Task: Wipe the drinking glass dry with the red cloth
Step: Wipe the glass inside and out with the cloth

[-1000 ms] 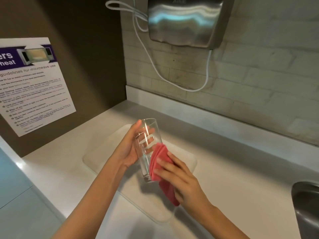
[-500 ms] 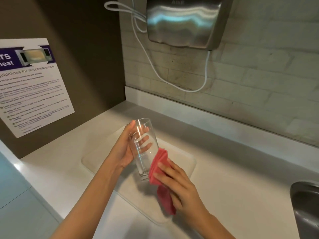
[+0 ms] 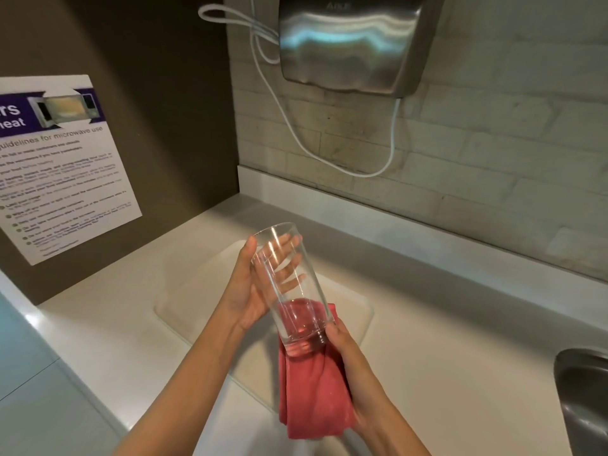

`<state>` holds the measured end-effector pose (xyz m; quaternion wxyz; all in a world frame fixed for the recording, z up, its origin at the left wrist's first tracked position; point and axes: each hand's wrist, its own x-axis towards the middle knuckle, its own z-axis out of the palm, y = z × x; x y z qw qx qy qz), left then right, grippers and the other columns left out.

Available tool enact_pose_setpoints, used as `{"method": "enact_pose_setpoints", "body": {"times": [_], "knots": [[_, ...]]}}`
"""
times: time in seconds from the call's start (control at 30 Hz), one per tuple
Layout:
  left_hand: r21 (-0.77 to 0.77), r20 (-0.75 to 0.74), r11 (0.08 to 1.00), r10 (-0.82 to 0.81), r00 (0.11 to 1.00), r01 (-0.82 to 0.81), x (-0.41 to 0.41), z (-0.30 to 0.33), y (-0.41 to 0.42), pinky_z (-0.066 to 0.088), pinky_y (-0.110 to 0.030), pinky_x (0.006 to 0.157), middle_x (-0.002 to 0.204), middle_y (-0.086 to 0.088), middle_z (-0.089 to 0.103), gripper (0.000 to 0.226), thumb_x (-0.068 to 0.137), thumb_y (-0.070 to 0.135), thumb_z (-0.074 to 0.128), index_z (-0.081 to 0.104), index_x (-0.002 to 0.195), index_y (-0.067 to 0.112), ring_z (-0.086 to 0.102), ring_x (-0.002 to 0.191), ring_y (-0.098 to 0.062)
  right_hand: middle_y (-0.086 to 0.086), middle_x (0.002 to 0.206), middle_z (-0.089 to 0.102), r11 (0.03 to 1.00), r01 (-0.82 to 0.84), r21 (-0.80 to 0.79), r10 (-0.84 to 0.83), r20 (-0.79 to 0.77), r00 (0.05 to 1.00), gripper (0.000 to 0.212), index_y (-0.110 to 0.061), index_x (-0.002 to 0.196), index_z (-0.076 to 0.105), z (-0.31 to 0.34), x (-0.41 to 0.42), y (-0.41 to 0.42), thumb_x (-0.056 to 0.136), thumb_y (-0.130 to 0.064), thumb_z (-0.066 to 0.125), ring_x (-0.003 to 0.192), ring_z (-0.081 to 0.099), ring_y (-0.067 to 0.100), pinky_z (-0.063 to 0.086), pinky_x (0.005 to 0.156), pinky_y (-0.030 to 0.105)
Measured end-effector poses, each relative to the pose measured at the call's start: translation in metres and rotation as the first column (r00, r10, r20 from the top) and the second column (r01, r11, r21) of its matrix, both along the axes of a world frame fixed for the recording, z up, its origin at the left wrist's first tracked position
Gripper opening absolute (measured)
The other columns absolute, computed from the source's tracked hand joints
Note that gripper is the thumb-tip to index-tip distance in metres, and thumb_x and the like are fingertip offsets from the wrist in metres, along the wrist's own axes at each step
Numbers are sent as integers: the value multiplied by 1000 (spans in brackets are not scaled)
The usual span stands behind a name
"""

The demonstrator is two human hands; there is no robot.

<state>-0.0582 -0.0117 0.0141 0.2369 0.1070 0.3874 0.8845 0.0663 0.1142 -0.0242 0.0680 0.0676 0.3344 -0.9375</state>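
A clear drinking glass (image 3: pixel 287 278) is held tilted above the counter, its mouth up and away from me. My left hand (image 3: pixel 246 291) grips its upper half, fingers showing through the glass. The red cloth (image 3: pixel 312 396) wraps under and behind the glass's base and hangs down below it. My right hand (image 3: pixel 348 366) cups the cloth against the base from the right, thumb on the glass's lower edge.
A white cutting board (image 3: pixel 204 311) lies on the pale counter beneath the hands. A steel sink (image 3: pixel 582 399) is at the right edge. A metal hand dryer (image 3: pixel 348 44) with a white cable hangs on the tiled wall. A microwave notice (image 3: pixel 59 166) is on the left wall.
The right hand has turned and slid the cloth from the glass's side down under its base. The glass now tilts more, with its base toward me.
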Motion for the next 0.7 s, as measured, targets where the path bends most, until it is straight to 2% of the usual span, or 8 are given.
{"method": "enact_pose_setpoints", "body": {"times": [0.13,0.2,0.27,0.37,0.47,0.53,0.6,0.7], "knots": [[-198,-12,977,78,997,-79,7,11,1,44,-46,98,131,-8,59,86,62,69,60,53,126,12,60,110,-22,17,100,70,996,89,8,-89,51,995,69,-12,116,60,-4,-4,-5,55,-29,87,82,69,27,58,67,37],[-354,1,918,192,981,-179,15,17,1,36,-47,107,141,-8,45,99,56,69,62,42,136,14,50,121,-25,14,92,72,980,188,59,-190,34,981,59,-13,111,61,-5,-7,-4,58,-29,82,74,70,25,57,60,35],[-513,-55,800,330,942,-311,30,17,1,31,-46,110,144,-2,40,117,43,77,64,33,141,22,42,129,-24,8,85,73,934,295,201,-294,-36,955,45,-21,101,63,-3,-8,2,60,-30,80,70,70,21,57,57,32],[-576,-153,749,293,944,-327,60,11,14,40,-39,101,132,0,52,108,44,85,55,31,135,31,52,117,-19,0,89,73,769,449,455,-396,-211,894,34,-33,92,64,1,-10,5,63,-31,81,80,69,15,56,65,26],[-565,-172,752,297,939,-340,68,2,30,48,-29,84,121,-3,61,83,67,76,43,32,134,28,61,99,-13,-8,108,69,618,549,562,-371,-408,834,41,-26,113,57,4,-11,0,76,-25,75,101,65,11,52,84,21],[-486,-112,793,361,926,-368,63,-2,31,50,-39,90,120,-8,63,63,83,65,38,40,131,24,64,101,-21,-13,123,63,551,559,620,-261,-507,821,36,-22,125,52,6,-9,-5,89,-24,60,116,56,7,44,94,17],[-349,22,864,393,919,-361,56,-4,23,53,-43,84,116,-9,67,50,87,58,41,50,121,24,68,94,-24,-9,140,51,437,572,694,-121,-585,802,41,-15,136,45,3,-5,-6,95,-20,45,129,43,5,35,103,15],[-233,90,924,331,939,-303,47,-7,9,56,-36,67,105,-8,74,54,76,60,48,53,121,30,73,85,-25,10,149,35,187,669,719,73,-689,721,42,-8,139,39,-1,-1,-8,100,-24,40,138,30,12,24,112,20]]}}
